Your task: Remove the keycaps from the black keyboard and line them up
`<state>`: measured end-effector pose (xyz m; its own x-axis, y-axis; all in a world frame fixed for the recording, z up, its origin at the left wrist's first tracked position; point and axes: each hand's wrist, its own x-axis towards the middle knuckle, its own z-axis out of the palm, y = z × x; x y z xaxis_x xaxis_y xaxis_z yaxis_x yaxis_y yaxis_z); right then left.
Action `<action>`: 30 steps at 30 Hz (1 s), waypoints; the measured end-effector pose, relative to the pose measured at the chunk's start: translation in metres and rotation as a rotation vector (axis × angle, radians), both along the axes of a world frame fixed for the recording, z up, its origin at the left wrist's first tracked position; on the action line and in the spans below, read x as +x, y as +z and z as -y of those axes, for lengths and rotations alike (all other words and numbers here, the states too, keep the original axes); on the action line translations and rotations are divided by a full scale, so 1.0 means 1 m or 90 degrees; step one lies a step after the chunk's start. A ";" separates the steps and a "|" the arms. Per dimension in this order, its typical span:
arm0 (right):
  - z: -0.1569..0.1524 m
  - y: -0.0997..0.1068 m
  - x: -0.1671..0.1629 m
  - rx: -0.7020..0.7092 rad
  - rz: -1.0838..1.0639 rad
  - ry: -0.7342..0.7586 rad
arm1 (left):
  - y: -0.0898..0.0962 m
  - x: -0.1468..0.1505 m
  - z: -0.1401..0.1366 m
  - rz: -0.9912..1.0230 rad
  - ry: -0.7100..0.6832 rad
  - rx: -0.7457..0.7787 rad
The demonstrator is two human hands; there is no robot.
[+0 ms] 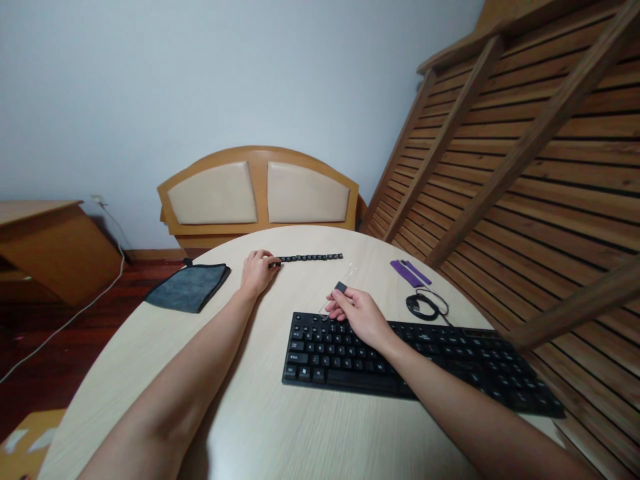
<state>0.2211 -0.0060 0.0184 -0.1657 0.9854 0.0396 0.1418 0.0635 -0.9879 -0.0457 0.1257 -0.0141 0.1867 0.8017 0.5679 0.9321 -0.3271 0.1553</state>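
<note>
A row of black keycaps (pixel 311 257) lies toward the far side of the table. At its left end is my left hand (pixel 259 269), thumb and fingers closed around a dark keycap (pixel 275 264) at table level. My right hand (pixel 358 311) is above the upper left part of a black keyboard (pixel 345 360). Its fingers are closed on a keycap puller (pixel 341 287) with a dark middle and thin wire loops at both ends. The near loop hangs close to the top rows of keys; whether it touches them I cannot tell. My right forearm crosses over the keyboard.
A dark grey cloth (pixel 189 287) lies at the table's left edge. On the right are a purple strap-like piece (pixel 407 273) and a coiled black cable (pixel 423 307). The round pale table (pixel 260 413) faces a padded headboard (pixel 260 190); a slatted wooden frame (pixel 525 167) leans at right.
</note>
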 end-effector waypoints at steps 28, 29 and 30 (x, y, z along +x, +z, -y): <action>0.002 0.000 -0.001 -0.005 0.016 0.014 | -0.004 -0.004 -0.003 0.025 0.035 -0.032; 0.002 0.001 -0.001 -0.006 0.017 0.015 | -0.003 -0.004 -0.002 0.029 0.033 -0.034; 0.003 0.002 -0.001 -0.007 0.020 0.015 | -0.002 -0.004 -0.001 0.033 0.031 -0.035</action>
